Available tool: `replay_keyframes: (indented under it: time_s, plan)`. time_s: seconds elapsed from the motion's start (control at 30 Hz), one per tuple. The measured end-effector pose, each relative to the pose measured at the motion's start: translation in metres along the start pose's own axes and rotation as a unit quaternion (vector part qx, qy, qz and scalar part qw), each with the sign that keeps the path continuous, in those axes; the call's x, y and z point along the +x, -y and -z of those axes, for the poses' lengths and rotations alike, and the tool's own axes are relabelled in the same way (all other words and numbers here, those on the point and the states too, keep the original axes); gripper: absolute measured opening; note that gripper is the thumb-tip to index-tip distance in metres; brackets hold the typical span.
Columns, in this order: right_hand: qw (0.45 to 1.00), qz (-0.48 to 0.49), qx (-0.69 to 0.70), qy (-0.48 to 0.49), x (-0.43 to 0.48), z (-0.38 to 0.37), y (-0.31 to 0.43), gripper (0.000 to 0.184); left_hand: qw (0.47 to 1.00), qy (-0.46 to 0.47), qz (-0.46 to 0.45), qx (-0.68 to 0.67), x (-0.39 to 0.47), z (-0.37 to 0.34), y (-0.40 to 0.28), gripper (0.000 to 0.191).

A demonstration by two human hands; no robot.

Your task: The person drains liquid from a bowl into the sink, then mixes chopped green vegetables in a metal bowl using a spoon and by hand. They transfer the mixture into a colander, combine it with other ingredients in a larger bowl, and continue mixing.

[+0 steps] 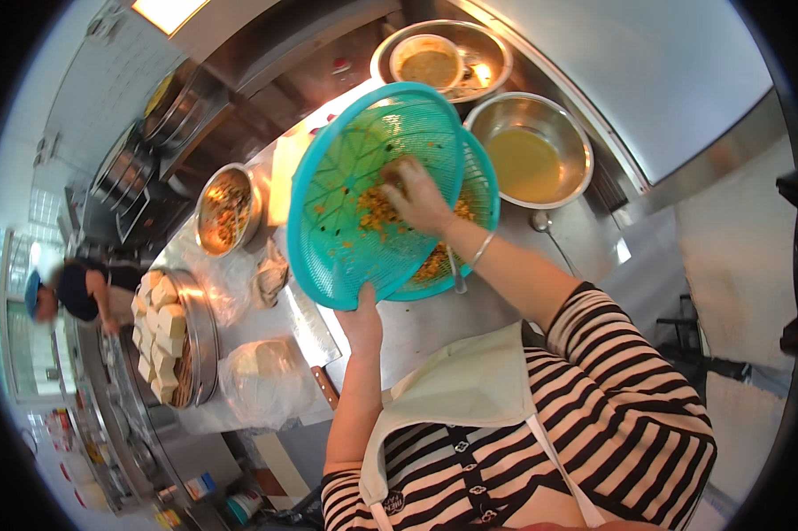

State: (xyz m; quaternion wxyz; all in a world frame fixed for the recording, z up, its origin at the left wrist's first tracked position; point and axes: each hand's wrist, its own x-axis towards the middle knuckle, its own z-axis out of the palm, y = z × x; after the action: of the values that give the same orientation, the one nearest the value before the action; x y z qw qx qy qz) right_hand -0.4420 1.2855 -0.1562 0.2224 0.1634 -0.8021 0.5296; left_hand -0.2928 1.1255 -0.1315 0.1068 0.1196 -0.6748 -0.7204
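Observation:
My left hand (pixel 362 318) grips the near rim of a teal plastic colander (pixel 332 245), which is tilted up over the table. Inside it, my right hand (pixel 419 199) reaches down with curled fingers at a heap of chopped orange and yellow food (pixel 375 209). Whether those fingers hold any of it is hard to see. Bits of food cling to the mesh. Below and partly hidden sits a second teal colander (pixel 486 199), holding more chopped filling (pixel 430 265) and a metal spoon (pixel 456 272).
A steel bowl of yellowish liquid (pixel 525 166) stands at the right, near a spoon (pixel 551 232). Behind is a basin (pixel 495 50) with a smaller bowl. Leftward are a bowl of filling (pixel 226 212), a cleaver (pixel 316 325), a bagged item (pixel 266 381), a steamer (pixel 203 338) of dough pieces, and a person (pixel 87 285).

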Motion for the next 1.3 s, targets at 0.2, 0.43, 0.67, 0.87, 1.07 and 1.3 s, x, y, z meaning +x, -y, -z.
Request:
replay_keyframes:
  time_s: [0.2, 0.43, 0.67, 0.87, 1.07, 1.3]
  plan:
    - [0.982, -0.084, 0.149, 0.074, -0.023, -0.017, 0.017, 0.035, 0.999, 0.016, -0.018, 0.027, 0.003, -0.007, 0.006, 0.026]
    - [0.973, -0.036, 0.116, 0.195, -0.033, -0.015, 0.017, 0.027, 0.992, -0.005, -0.096, 0.084, 0.015, -0.014, 0.01, 0.023]
    - [0.979, 0.026, 0.042, 0.196, -0.012, 0.021, 0.003, 0.018, 0.996, -0.018, -0.056, 0.068, 0.024, -0.007, 0.013, 0.024]
    - [0.986, 0.15, -0.067, -0.018, 0.051, 0.045, 0.015, 0.026, 0.992, 0.009, -0.052, 0.112, 0.019, -0.006, 0.013, 0.024]
    - [0.988, 0.125, -0.095, -0.002, 0.038, 0.018, -0.02, 0.029, 0.997, -0.01, -0.057, 0.057, 0.015, -0.017, 0.001, 0.025]
    - [0.972, -0.048, 0.132, 0.188, -0.026, -0.011, 0.021, 0.02, 0.99, -0.039, -0.109, 0.079, 0.028, -0.021, 0.009, 0.026]
